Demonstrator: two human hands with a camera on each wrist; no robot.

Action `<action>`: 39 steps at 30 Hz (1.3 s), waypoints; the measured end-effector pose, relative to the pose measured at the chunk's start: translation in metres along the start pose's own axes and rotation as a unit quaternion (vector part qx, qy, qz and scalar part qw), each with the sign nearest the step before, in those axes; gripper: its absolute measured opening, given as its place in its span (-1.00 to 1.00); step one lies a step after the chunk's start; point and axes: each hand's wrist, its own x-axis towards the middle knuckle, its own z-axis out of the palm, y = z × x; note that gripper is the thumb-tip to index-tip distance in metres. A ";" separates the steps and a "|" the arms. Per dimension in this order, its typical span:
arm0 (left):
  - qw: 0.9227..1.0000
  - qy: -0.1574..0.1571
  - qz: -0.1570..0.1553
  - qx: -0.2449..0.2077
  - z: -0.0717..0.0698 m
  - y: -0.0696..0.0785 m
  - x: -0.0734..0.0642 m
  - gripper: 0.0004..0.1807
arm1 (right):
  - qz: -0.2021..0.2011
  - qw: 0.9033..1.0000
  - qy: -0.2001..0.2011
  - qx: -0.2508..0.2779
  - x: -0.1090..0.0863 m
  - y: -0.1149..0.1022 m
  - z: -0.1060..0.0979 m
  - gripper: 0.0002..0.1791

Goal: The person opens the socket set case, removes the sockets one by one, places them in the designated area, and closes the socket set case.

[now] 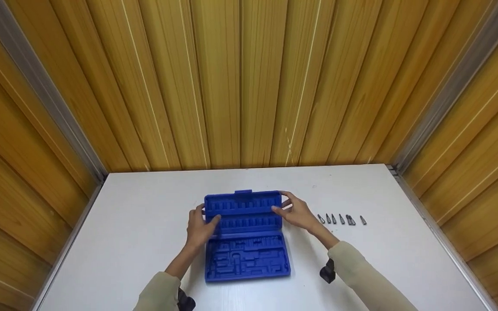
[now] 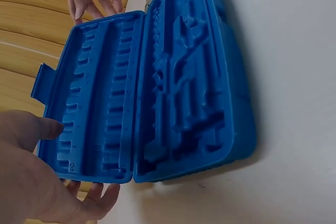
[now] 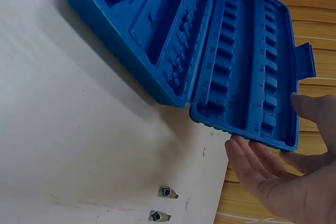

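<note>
A blue plastic tool case (image 1: pixel 247 257) lies open on the white table, its moulded tray nearest me and its lid (image 1: pixel 243 211) raised behind. My left hand (image 1: pixel 199 229) grips the lid's left edge, thumb on the inner face and fingers behind. On the opposite edge my right hand (image 1: pixel 297 213) holds the lid the same way, its thumb at the inside near the corner. The left wrist view shows the case's empty moulded slots (image 2: pixel 189 93) and the latch tab (image 2: pixel 43 83). In the right wrist view, the right fingers (image 3: pixel 252 163) support the lid's side from outside.
Several small metal socket bits (image 1: pixel 341 219) stand in a row on the table (image 1: pixel 145 224), right of the case. Two of them show in the right wrist view, one a socket bit (image 3: pixel 168 192). Wood-patterned panels (image 1: pixel 249 86) enclose the table at the back and sides.
</note>
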 end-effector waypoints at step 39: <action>0.966 -0.169 0.171 0.094 -0.010 -0.047 0.000 -0.14 | -0.119 0.984 -0.129 -0.015 -0.039 0.046 -0.014 -0.48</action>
